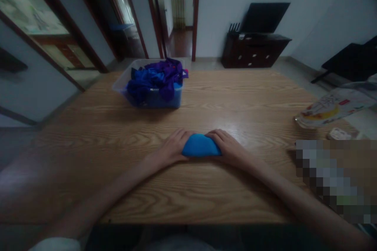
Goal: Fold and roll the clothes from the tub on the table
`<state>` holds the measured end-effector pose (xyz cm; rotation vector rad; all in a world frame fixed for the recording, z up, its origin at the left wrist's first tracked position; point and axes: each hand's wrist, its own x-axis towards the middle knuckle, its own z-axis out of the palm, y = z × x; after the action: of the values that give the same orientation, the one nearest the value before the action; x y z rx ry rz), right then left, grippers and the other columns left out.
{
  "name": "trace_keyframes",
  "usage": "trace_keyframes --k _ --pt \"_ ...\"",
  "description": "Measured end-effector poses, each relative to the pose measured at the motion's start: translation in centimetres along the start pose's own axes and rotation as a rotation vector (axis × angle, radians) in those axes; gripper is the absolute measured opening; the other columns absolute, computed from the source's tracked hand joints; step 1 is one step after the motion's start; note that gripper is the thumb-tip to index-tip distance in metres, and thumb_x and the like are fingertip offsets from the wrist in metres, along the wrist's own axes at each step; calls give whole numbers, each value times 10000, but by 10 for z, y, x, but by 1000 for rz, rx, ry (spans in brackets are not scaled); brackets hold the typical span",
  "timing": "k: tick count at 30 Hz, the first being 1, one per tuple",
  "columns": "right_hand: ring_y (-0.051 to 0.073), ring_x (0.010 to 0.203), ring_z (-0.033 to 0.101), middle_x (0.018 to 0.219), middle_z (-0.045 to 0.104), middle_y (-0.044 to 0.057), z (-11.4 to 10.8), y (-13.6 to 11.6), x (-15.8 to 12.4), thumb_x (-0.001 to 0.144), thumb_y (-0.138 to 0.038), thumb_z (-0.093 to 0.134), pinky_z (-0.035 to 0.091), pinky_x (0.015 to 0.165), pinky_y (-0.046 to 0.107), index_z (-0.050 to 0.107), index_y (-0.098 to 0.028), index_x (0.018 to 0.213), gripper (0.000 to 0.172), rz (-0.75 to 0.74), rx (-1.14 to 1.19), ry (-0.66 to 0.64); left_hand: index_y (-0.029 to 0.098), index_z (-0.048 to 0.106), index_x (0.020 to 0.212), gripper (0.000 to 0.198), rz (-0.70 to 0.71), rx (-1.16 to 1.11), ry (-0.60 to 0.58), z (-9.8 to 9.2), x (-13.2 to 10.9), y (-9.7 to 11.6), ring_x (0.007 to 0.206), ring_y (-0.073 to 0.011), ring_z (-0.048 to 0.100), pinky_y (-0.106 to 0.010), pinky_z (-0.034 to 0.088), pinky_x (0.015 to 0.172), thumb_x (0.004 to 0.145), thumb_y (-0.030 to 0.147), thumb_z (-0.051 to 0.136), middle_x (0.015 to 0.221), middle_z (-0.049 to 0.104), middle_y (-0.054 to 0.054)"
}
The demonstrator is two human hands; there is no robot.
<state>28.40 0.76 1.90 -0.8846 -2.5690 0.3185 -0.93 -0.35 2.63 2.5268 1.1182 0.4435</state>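
A smooth, bright blue bundle (202, 146), rounded on top and perhaps folded cloth, is at the middle of the wooden table (176, 194). My left hand (178, 144) grips its left end, fingers curled over the top and thumb low at the near side. The opposite end is clasped by my right hand (225, 143) in much the same way. Both palms and the bundle's underside are hidden. Beyond my left hand, a clear plastic bin (165, 101) holds a heap of crumpled blue and purple cloth (159, 76).
At the right edge of the table lie a printed plastic bag (335, 106) and a small pale packet (340, 133). A pixelated patch covers something nearer on that side. Farther off, a television (265, 17) stands on a dark cabinet (256, 50) by the wall.
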Motion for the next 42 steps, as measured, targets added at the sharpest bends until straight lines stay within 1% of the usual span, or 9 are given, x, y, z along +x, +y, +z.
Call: trace_keyframes --k 4,7,10,16,22,26,34,37,42 --pt "349 1175 654 1313 668 195 0 0 0 921 -366 806 569 981 531 529 -173 1468 643 7 21 -7 224 455 1482 741 8 -50 10 0 -1 -3 1339 -347 580 -550 466 1172 873 396 840 1410 617 -137" --pt "369 1212 629 1336 653 202 -5 -5 1 899 -419 819 546 1015 556 523 -168 1482 701 13 -8 -12 228 444 1486 769 8 -44 8 -1 -2 -2 1332 -355 580 -546 475 1161 853 397 848 1407 610 -137" --pt "407 1251 592 1376 629 221 -13 -14 4 873 -525 830 506 1060 595 537 -145 1479 773 7 -107 -49 222 444 1478 811 -19 -5 -31 -7 -3 9 1319 -361 582 -544 474 1159 807 377 873 1415 602 -138" --pt "403 1161 641 1345 644 233 -13 -22 10 877 -526 828 530 1010 593 517 -131 1505 805 6 -132 -86 148 487 1423 734 -89 128 -57 -10 6 34 1290 -386 578 -547 476 1134 855 452 840 1369 610 -182" --pt "365 1116 631 1250 645 185 -2 -8 7 891 -520 833 553 954 520 547 -161 1416 698 2 -74 -61 204 526 1380 738 -64 42 -8 4 12 14 1270 -368 582 -542 478 1130 792 468 886 1325 630 -139" --pt "355 1093 623 1210 645 184 4 -4 3 936 -429 795 543 924 501 557 -151 1393 586 -9 -87 -39 191 532 1401 747 -34 -19 54 11 5 2 1260 -352 596 -528 483 1131 812 502 872 1306 649 -137" --pt "338 1056 621 1182 657 177 6 -4 -3 958 -322 743 532 896 477 582 -158 1379 481 -7 -65 -17 192 571 1393 643 -5 -99 91 11 -2 0 1242 -328 643 -522 488 1140 872 473 826 1319 689 -131" --pt "341 1060 616 1180 656 177 5 -6 -3 951 -317 747 529 897 475 588 -153 1368 476 0 -74 -26 180 573 1392 655 6 -92 83 11 -3 -1 1238 -328 649 -511 494 1135 877 492 830 1310 699 -132" --pt "348 1044 614 1173 642 189 1 -12 -3 930 -450 766 528 883 473 566 -125 1374 586 -13 -110 -30 188 555 1430 655 33 -93 58 8 -2 -6 1271 -327 645 -512 491 1143 917 517 792 1357 695 -130"
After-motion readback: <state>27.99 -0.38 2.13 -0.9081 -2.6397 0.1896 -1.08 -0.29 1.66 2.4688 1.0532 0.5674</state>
